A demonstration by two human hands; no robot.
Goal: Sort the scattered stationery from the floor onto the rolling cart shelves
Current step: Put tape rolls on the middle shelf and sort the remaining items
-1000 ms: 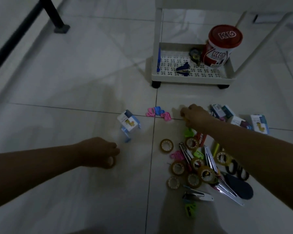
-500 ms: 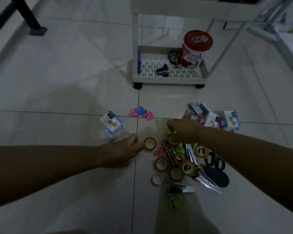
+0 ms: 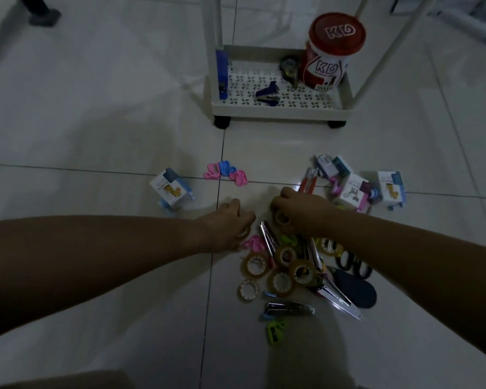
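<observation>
Stationery lies scattered on the tiled floor: several tape rolls (image 3: 281, 272), metal staplers (image 3: 289, 308), black scissors (image 3: 354, 265) and pink clips (image 3: 226, 174). My left hand (image 3: 230, 226) is curled at the pile's left edge, a tape roll partly showing under its fingers. My right hand (image 3: 298, 210) is closed over another tape roll (image 3: 281, 219) at the pile's top. The white rolling cart (image 3: 278, 110) stands beyond, its bottom shelf holding a red-lidded tub (image 3: 331, 51), a blue staple remover (image 3: 268, 94) and a tape dispenser (image 3: 289, 68).
Small white boxes lie to the left (image 3: 171, 190) and to the right (image 3: 390, 189) of the pile. A green sharpener (image 3: 275, 329) lies nearest me. A dark furniture foot (image 3: 41, 15) stands at the far left. Bare tiles stretch between the pile and the cart.
My left hand slid right from the bare floor to the pile and covered the lone tape roll. My right hand drew back from the far side onto a roll near the pile's top.
</observation>
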